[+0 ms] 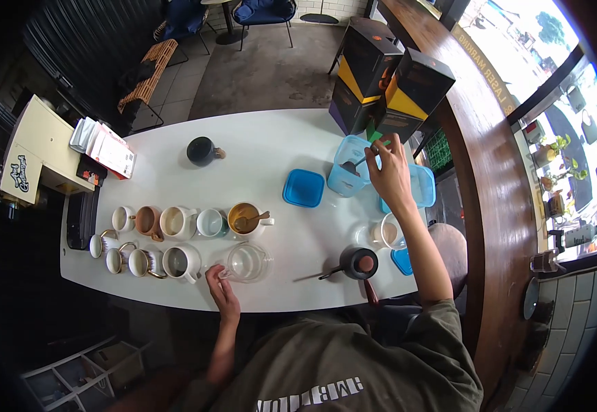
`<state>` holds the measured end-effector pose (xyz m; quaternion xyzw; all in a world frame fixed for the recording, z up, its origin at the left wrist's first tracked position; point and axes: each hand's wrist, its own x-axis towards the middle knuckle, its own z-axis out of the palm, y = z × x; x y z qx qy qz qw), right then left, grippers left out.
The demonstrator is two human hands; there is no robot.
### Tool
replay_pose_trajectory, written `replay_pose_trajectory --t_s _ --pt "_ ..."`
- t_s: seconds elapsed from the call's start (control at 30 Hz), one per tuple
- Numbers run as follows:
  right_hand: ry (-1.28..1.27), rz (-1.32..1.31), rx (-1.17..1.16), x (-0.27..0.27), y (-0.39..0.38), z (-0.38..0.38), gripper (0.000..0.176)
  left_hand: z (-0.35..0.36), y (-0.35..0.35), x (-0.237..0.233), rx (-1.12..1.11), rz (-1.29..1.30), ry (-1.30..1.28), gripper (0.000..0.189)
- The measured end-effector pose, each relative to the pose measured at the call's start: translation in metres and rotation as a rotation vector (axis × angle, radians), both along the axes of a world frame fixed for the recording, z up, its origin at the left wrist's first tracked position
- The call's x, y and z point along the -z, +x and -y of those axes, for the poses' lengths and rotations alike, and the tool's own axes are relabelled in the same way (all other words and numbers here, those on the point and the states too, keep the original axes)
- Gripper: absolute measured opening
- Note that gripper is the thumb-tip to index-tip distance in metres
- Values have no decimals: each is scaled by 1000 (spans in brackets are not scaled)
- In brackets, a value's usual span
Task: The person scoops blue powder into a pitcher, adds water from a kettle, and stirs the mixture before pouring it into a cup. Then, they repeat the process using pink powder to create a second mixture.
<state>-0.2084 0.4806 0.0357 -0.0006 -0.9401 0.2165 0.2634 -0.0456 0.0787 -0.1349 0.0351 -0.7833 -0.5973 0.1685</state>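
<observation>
My right hand (391, 175) pinches the handle of a spoon (360, 162), whose dark end dips into a light-blue plastic container (348, 184). Inside the container, what lies around the spoon is too small to make out. Just left of it a blue lid (304, 188) rests on the table. Lower down, the fingers of my left hand (223, 294) close on the handle of a clear glass jug (249, 264), which stands on the white table. Beside the jug is a white mug (246, 218) with a brown inside and a wooden spoon (249, 222) in it.
Several cups, including a brown cup (148, 221), stand in rows at the left. A black mug (203, 151) is farther back. A small dark pot (358, 264) sits near the front right, below a clear cup (389, 232). Black-and-yellow boxes (418, 79) are stacked behind the containers.
</observation>
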Motion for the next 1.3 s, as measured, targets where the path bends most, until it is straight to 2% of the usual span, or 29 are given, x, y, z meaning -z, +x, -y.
replay_pose_trajectory --t_s 0.23,0.3,0.4,0.43,0.5,0.6,0.67,0.8,0.87,0.93,1.1,1.17,1.23,1.3 --pt "72 -27 -7 5 3 -10 20 -2 -1 3 -6 -24 -21 43" --pt "-209 64 -33 5 3 -11 25 -1 0 3 -17 -9 -34 41" --pt "-257 73 -4 11 -1 -12 25 -3 7 9 -109 -46 12 37" --pt "-217 146 -2 12 -3 -16 25 -5 10 5 -98 -53 6 37" --pt "-228 145 -2 21 -6 -21 24 -4 21 -10 -233 -246 -343 34" --pt "-252 150 -16 25 -11 -27 23 2 34 -22 -280 -328 -355 33" --pt "-254 299 67 16 -12 -24 22 1 37 -39 -299 -343 -380 33" --pt "-272 329 -29 11 -12 -17 28 -7 25 -76 -212 -460 -420 30" --pt "-236 174 33 21 -21 -13 16 -17 13 -93 -166 -511 -440 30" --pt "-249 138 0 17 -20 -11 14 -29 1 -107 -99 -596 -347 31" --pt "-253 27 -95 4 -6 0 13 -43 -27 -135 22 -640 -330 35" --pt "-280 0 -107 -18 7 6 13 -48 -44 -149 67 -635 -344 36" --pt "-308 -18 -152 -43 25 16 14 -54 -64 -165 223 -585 -324 46" --pt "-323 -59 -230 -69 44 27 14 -57 -88 -184 352 -499 -389 67"
